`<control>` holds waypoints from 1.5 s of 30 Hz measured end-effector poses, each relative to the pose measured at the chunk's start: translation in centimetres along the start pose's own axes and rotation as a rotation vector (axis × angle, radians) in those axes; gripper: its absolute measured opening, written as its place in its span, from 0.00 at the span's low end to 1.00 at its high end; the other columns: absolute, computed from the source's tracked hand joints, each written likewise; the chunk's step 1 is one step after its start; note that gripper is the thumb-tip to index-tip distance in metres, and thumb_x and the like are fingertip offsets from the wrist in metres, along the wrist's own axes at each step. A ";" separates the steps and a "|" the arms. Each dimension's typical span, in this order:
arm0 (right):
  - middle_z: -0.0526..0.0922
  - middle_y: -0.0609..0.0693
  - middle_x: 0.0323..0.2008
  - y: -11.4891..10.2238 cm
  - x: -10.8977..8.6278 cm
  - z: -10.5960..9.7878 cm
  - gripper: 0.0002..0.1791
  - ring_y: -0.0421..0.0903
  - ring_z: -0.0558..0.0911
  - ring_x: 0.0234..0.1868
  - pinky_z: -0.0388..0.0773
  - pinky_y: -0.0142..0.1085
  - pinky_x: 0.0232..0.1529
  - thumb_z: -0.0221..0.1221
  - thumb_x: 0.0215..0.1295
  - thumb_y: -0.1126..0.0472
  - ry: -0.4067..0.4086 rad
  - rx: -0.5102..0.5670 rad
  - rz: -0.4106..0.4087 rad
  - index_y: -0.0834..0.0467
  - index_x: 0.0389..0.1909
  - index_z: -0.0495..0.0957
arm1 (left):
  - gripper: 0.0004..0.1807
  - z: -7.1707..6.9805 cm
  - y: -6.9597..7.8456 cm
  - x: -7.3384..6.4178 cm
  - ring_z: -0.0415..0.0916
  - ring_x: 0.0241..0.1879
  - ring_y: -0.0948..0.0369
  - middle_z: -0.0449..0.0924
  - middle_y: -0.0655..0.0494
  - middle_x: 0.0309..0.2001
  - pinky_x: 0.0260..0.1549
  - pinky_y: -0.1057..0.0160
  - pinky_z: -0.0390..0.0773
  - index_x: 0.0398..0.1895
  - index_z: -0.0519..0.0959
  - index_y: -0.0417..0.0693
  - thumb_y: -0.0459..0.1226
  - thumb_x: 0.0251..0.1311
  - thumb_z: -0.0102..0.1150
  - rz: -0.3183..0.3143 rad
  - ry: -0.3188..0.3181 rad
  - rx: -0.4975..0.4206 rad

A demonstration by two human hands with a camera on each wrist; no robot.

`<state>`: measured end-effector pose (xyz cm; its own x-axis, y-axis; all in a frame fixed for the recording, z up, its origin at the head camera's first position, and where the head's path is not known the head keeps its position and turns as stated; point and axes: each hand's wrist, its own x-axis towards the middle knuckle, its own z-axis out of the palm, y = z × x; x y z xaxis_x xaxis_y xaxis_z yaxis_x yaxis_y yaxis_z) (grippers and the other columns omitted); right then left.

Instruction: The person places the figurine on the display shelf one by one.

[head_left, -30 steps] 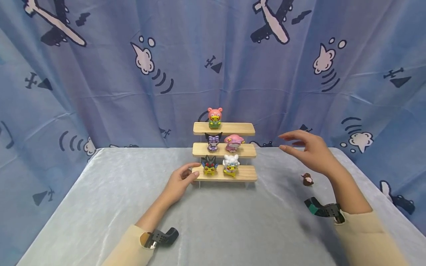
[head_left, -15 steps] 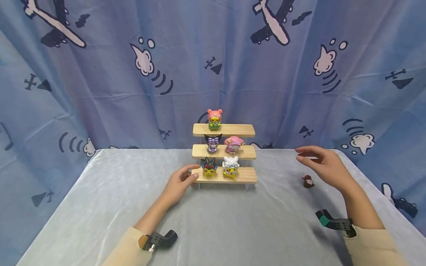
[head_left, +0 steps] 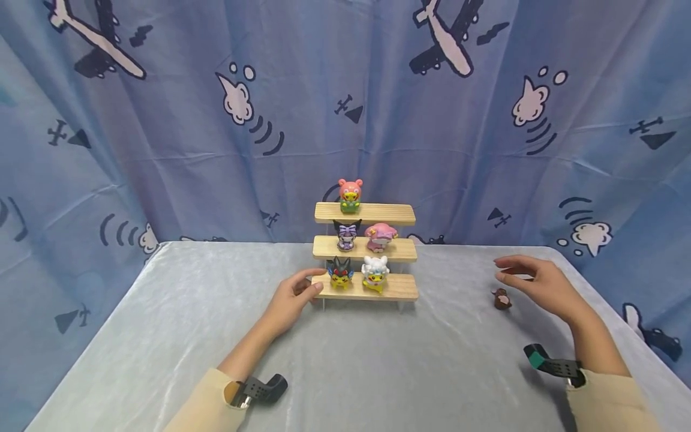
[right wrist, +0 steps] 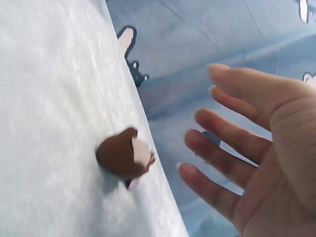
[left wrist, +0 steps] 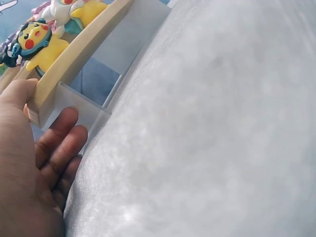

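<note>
A three-step display stand with wooden boards and clear supports stands at the middle of the table. My left hand grips the left end of its lowest board, thumb on the wood and other fingers lower, beside the clear support. My right hand hovers with fingers spread and relaxed, holding nothing. Close below and left of it in the head view is a small brown figurine with a pale pink patch. The right wrist view has this brown figurine on the cloth, apart from the fingertips.
On the lowest board sit a black-hooded figurine and a white-hooded one. The middle board bears a purple-black figurine and a pink one; a coral-hooded one is on top. A blue printed curtain hangs behind the pale cloth-covered table.
My right hand has moved right and down, away from the stand and closer to the brown figurine. My left hand has stayed at the stand's lowest board.
</note>
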<state>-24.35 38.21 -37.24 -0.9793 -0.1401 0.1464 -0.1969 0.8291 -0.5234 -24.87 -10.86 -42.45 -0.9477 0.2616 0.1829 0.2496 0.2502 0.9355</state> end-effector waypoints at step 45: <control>0.82 0.66 0.58 3.1 0.0 3.3 0.30 0.23 0.80 0.46 0.79 0.24 0.43 0.73 0.59 0.55 -0.088 0.211 0.047 0.63 0.60 0.78 | 0.20 0.1 0.0 0.0 0.81 0.35 0.48 0.82 0.34 0.33 0.38 0.62 0.76 0.64 0.77 0.42 0.37 0.72 0.57 -0.013 -0.006 -0.007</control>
<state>-25.13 39.00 -41.62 -0.9861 -0.1587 0.0485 -0.1476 0.7055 -0.6931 -24.84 -10.72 -42.45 -0.9496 0.2644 0.1686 0.2356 0.2469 0.9400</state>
